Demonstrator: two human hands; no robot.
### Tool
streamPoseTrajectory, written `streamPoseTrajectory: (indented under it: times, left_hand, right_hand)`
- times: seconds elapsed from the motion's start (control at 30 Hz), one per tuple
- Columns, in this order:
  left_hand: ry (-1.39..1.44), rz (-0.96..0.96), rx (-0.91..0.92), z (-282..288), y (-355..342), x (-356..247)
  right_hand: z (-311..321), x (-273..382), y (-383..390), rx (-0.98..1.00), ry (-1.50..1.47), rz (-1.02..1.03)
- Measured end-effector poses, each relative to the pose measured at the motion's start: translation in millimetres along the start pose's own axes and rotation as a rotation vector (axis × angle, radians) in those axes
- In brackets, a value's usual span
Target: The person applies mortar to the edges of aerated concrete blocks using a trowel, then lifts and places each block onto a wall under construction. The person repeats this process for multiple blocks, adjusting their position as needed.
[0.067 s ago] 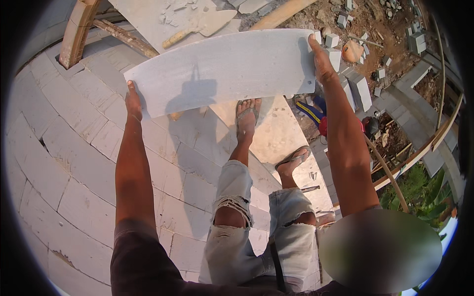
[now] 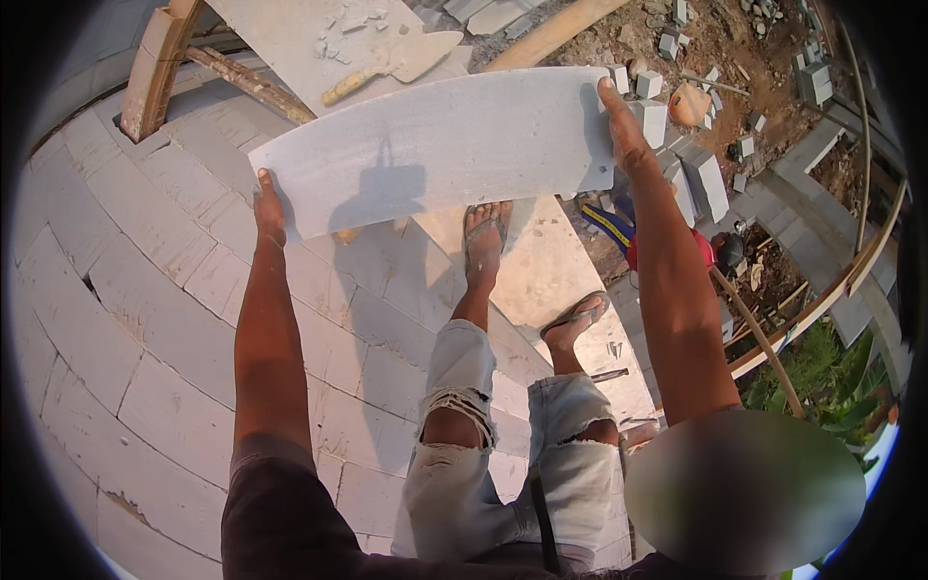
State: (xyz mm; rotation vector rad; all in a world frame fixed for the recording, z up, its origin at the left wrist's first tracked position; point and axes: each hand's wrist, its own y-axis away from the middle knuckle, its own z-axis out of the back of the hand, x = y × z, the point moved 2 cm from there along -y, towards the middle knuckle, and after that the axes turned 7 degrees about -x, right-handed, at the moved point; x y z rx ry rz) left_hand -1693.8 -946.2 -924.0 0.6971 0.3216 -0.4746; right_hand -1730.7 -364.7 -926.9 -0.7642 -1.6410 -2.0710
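A long pale grey concrete block (image 2: 483,135) hangs level between my two hands, its broad face lit and crossed by a shadow. Pressed to its left end is my left hand (image 2: 270,208), thumb along the near edge. My right hand (image 2: 623,126) grips the opposite end, with its thumb up at the top corner. The fingers of both hands are partly hidden by the block. Beyond its far edge, a trowel (image 2: 416,58) with a wooden handle rests on a pale board (image 2: 280,39) among crumbs of block.
A wall of similar blocks (image 2: 174,358) fills the left side. My feet stand on a light plank (image 2: 541,251). Wooden posts (image 2: 155,68) rise at the far left. At right, below, are broken blocks (image 2: 706,184), rubble and a person in red and blue (image 2: 698,251), partly hidden by my forearm.
The block and both hands sit slightly lower in the picture, a little nearer to me. Both hands keep their hold.
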Motion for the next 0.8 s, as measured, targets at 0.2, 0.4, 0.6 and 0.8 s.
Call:
streamPoseTrajectory:
  times: [0.2,0.4,0.6,0.8]
  left_hand:
    - [0.09,0.094,-0.13,-28,103,44]
    - [-0.18,0.369,0.282,-19,270,92]
    - [-0.408,0.017,0.781,-13,344,35]
    - [-0.882,-0.364,0.931,26,411,-3]
  right_hand:
    - [70,-124,59,-0.283,0.055,-0.081]
    - [149,-261,257,-0.089,0.441,-0.201]
    - [186,-264,344,-0.298,0.229,-0.603]
    - [198,-267,331,-0.401,0.011,-0.534]
